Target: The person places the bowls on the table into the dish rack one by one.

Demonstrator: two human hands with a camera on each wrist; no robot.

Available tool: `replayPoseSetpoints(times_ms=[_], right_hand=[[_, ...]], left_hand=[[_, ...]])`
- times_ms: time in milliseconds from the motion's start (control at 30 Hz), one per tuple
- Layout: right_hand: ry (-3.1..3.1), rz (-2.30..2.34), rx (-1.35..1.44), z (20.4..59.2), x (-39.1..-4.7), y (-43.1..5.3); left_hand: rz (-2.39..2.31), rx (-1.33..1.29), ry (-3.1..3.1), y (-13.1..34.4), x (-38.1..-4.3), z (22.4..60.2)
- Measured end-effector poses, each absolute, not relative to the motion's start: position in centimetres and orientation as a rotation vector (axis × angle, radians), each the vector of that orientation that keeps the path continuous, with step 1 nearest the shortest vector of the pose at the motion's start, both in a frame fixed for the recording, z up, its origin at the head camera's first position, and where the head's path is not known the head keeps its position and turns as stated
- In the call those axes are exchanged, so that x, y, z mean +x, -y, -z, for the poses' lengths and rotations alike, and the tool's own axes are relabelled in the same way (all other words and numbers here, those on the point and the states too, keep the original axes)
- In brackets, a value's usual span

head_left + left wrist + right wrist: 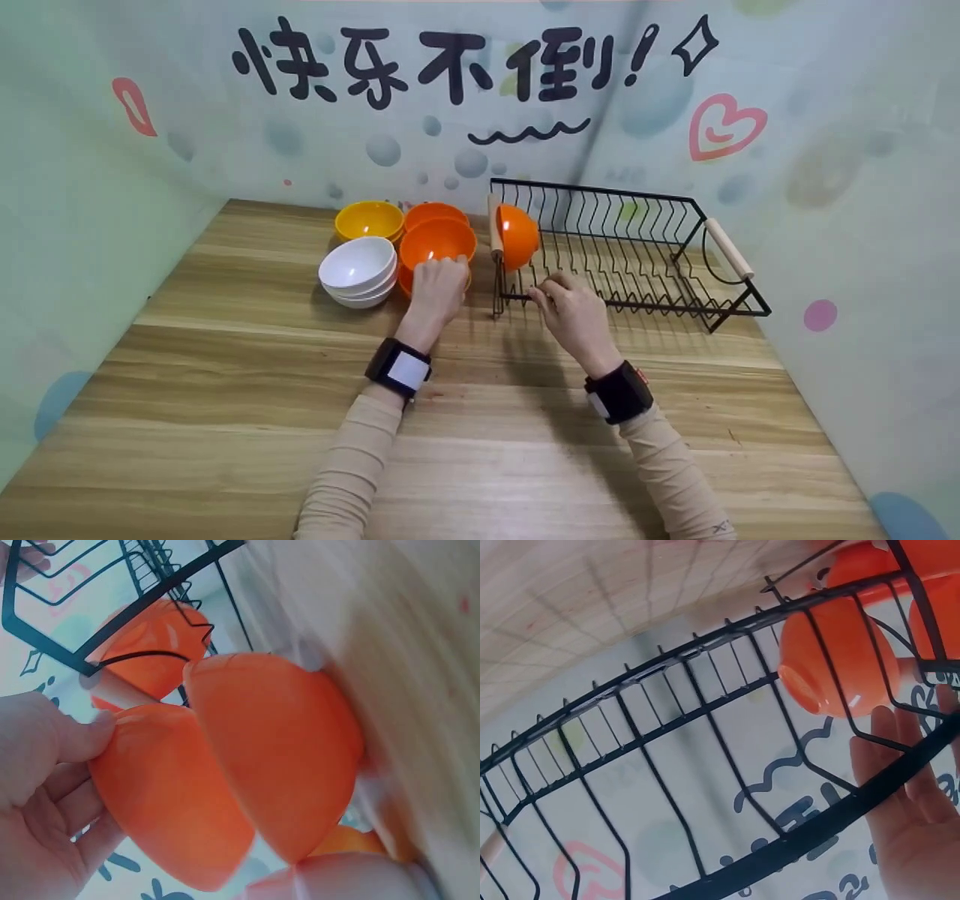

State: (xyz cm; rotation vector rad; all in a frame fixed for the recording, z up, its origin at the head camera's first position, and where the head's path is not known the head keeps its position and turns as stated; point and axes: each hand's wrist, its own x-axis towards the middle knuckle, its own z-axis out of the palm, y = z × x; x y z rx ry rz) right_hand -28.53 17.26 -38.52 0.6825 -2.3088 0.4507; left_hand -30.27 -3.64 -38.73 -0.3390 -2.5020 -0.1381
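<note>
My left hand [436, 291] grips the near rim of an orange bowl [436, 238]; the left wrist view shows the thumb on that bowl's [172, 795] outer side and the fingers behind it. Another orange bowl [289, 754] is right beside it, with more orange bowls partly hidden. A single orange bowl [519, 238] stands on its side at the left end of the black wire dish rack [622, 306]. My right hand [576, 313] is at the rack's front rail, fingers loosely bent and holding nothing. In the right wrist view its fingers [889, 754] reach near the racked bowl.
Stacked white bowls [358, 266] stand left of the orange ones, with yellow bowls [369, 220] behind them. The rack has wooden handles, the right one [727, 247] at its far end. A printed cloth wall [420, 165] backs the wooden table [480, 465].
</note>
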Motion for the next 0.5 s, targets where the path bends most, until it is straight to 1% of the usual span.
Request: replayPoseSetpoints(times_ms=[133, 367, 500], right_hand=[[2.379, -0.632, 0.596, 37.4, -28.5, -16.6], [2.382, -1.121, 0.51, 34.5, -28.6, -14.7], [2.41, -1.294, 0.436, 34.0, -29.3, -14.1]], left_hand=[[0.086, -0.37, 2.371, 3.6, -30.0, 38.3], [0.072, -0.433, 2.219, 3.2, -29.7, 37.9], [0.111, -0.484, 2.13, 2.6, -29.8, 38.0]])
